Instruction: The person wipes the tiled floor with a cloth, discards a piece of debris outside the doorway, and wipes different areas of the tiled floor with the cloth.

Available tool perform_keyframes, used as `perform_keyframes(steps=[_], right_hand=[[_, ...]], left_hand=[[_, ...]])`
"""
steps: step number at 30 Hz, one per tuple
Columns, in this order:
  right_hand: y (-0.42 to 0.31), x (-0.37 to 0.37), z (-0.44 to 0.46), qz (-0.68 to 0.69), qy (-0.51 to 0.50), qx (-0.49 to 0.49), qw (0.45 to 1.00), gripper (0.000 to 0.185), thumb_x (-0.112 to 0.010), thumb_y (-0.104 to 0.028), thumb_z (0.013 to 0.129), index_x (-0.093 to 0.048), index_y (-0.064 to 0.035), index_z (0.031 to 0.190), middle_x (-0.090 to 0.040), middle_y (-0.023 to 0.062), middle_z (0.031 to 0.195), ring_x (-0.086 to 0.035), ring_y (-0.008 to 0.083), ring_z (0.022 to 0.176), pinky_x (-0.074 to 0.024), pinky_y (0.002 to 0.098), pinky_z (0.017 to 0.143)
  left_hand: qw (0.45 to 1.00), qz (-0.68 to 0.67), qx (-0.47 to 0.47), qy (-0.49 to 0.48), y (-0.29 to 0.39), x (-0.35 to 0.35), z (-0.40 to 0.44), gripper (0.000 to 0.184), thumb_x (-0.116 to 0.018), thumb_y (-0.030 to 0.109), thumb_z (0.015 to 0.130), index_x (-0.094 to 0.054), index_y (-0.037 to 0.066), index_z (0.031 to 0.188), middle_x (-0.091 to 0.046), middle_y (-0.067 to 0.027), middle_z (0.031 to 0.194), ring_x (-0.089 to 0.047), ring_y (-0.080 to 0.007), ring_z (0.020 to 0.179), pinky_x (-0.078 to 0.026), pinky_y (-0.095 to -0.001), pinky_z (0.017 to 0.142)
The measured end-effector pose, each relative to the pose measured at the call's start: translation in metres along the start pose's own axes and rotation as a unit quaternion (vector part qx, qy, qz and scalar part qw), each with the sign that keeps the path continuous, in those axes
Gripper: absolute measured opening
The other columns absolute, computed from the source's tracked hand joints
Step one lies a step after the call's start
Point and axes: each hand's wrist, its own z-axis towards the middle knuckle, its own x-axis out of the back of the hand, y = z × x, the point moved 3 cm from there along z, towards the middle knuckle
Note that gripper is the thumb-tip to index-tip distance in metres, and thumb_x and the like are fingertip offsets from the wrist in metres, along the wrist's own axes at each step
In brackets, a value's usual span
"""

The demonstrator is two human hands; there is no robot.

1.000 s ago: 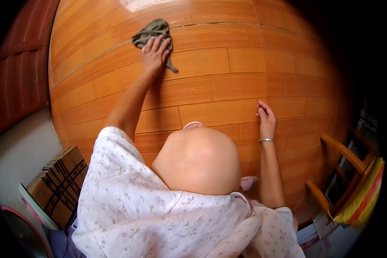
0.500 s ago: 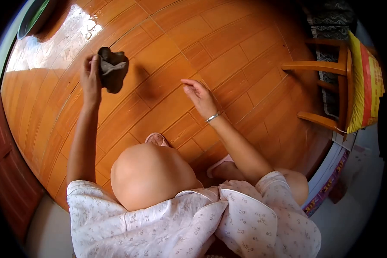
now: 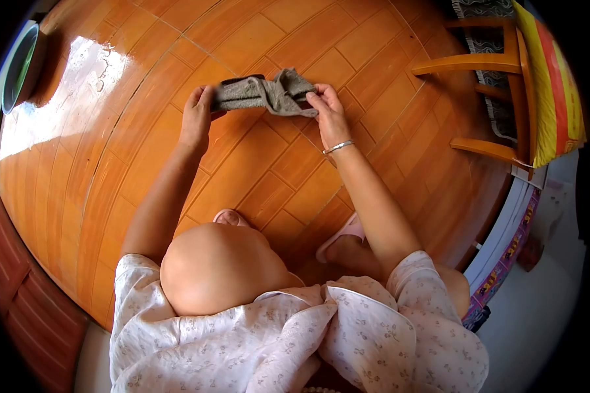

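A grey rag [image 3: 241, 96] with a darker edge is stretched between my two hands, above the tiled floor [image 3: 255, 150]. My left hand [image 3: 198, 119] is closed on its left end, thumb and fingers pinching it. At the other end, my right hand [image 3: 330, 116], below which a silver bracelet [image 3: 338, 147] circles the wrist, is closed on the cloth's right edge. The rag is bunched and twisted near the right hand and flatter toward the left. Part of each end is hidden by the fingers.
At the upper left stands a dark basin [image 3: 21, 65], near a bright wet-looking patch [image 3: 85, 85] on the floor. A wooden chair [image 3: 478, 64] with a yellow and red bag [image 3: 557, 98] is at the right. My bent knee [image 3: 219, 268] and pink slippers [image 3: 354, 229] are below.
My left hand has moved right with the rag. The right hand, free before, has moved up and taken hold of the rag's other end, and the cloth is now spread sideways.
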Motion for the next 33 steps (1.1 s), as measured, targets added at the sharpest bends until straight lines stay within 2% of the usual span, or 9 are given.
perform_keyframes(steps=[6, 9, 11, 14, 16, 17, 19, 26, 33], right_hand=[[-0.010, 0.023, 0.002, 0.041, 0.090, -0.067, 0.993, 0.022, -0.056, -0.019, 0.094, -0.051, -0.0050, 0.111, -0.059, 0.0064, 0.099, -0.060, 0.0151, 0.084, -0.0541, 0.0278, 0.057], [0.006, 0.035, 0.017, 0.068, 0.122, -0.064, 0.988, 0.029, -0.054, -0.020, 0.095, -0.049, -0.0041, 0.118, -0.057, 0.0093, 0.108, -0.060, 0.0174, 0.091, -0.0551, 0.0295, 0.062], [0.013, 0.045, 0.022, 0.032, 0.146, -0.067, 0.986, 0.037, -0.053, -0.022, 0.096, -0.045, -0.0033, 0.127, -0.053, 0.0118, 0.119, -0.058, 0.0198, 0.099, -0.0546, 0.0307, 0.071], [0.007, 0.059, 0.013, -0.115, 0.141, -0.026, 0.983, 0.041, -0.051, -0.021, 0.097, -0.042, -0.0033, 0.133, -0.049, 0.0140, 0.128, -0.055, 0.0213, 0.109, -0.0492, 0.0314, 0.085], [0.010, 0.069, -0.003, -0.123, 0.144, -0.032, 0.981, 0.041, -0.051, -0.021, 0.097, -0.042, -0.0036, 0.133, -0.048, 0.0143, 0.130, -0.054, 0.0215, 0.111, -0.0486, 0.0324, 0.087], [0.012, 0.073, -0.009, -0.127, 0.146, -0.035, 0.980, 0.040, -0.051, -0.020, 0.097, -0.043, -0.0040, 0.133, -0.047, 0.0147, 0.132, -0.053, 0.0217, 0.114, -0.0479, 0.0333, 0.089], [0.012, 0.083, -0.023, -0.128, 0.176, -0.055, 0.974, 0.039, -0.052, -0.018, 0.096, -0.045, -0.0021, 0.131, -0.048, 0.0155, 0.133, -0.051, 0.0216, 0.118, -0.0443, 0.0331, 0.095], [0.006, 0.119, -0.028, -0.242, 0.222, -0.031, 0.944, 0.034, -0.051, -0.010, 0.095, -0.048, 0.0018, 0.126, -0.054, 0.0161, 0.126, -0.051, 0.0211, 0.117, -0.0394, 0.0304, 0.101], [0.007, 0.063, -0.003, -0.245, 0.113, -0.044, 0.962, 0.036, -0.050, -0.017, 0.097, -0.046, -0.0027, 0.130, -0.054, 0.0110, 0.122, -0.053, 0.0188, 0.114, -0.0440, 0.0301, 0.093]], left_hand=[[0.994, 0.004, 0.085, -0.062, -0.011, -0.017, -0.020, 0.026, -0.046, 0.026, 0.098, -0.052, 0.003, 0.107, -0.059, -0.0065, 0.093, -0.060, -0.0137, 0.081, -0.054, -0.0287, 0.069], [0.989, 0.089, 0.105, -0.048, -0.035, -0.017, -0.016, 0.027, -0.049, 0.025, 0.097, -0.051, 0.003, 0.114, -0.059, -0.0117, 0.103, -0.060, -0.0193, 0.094, -0.053, -0.0342, 0.077], [0.887, 0.388, -0.250, -0.007, -0.015, -0.032, -0.027, 0.031, -0.054, 0.023, 0.094, -0.050, 0.003, 0.117, -0.056, -0.0162, 0.113, -0.054, -0.0279, 0.108, -0.046, -0.0397, 0.089], [0.764, 0.454, -0.430, -0.159, -0.010, -0.081, -0.039, 0.035, -0.061, 0.016, 0.085, -0.053, 0.006, 0.118, -0.052, -0.0158, 0.122, -0.047, -0.0342, 0.115, -0.038, -0.0447, 0.098], [0.682, 0.478, -0.480, -0.274, -0.034, -0.119, -0.034, 0.038, -0.051, 0.015, 0.089, -0.049, 0.007, 0.126, -0.045, -0.0147, 0.135, -0.036, -0.0326, 0.130, -0.025, -0.0462, 0.111], [0.585, 0.556, -0.517, -0.284, -0.049, -0.141, -0.028, 0.046, -0.056, 0.021, 0.087, -0.046, 0.009, 0.130, -0.040, -0.0132, 0.140, -0.030, -0.0309, 0.136, -0.019, -0.0463, 0.114], [0.553, 0.566, -0.513, -0.333, -0.070, -0.172, -0.012, 0.054, -0.045, 0.036, 0.095, -0.034, 0.012, 0.142, -0.029, -0.0116, 0.150, -0.017, -0.0279, 0.143, -0.010, -0.0452, 0.117], [0.583, 0.645, -0.466, -0.164, -0.068, -0.139, 0.065, 0.069, -0.032, 0.049, 0.097, -0.023, 0.001, 0.146, -0.024, -0.0127, 0.153, -0.017, -0.0260, 0.143, -0.011, -0.0419, 0.116], [0.610, 0.687, -0.376, 0.117, 0.013, 0.070, 0.114, 0.057, -0.041, 0.038, 0.096, -0.032, 0.009, 0.144, -0.033, -0.0080, 0.149, -0.028, -0.0241, 0.139, -0.019, -0.0413, 0.114]])
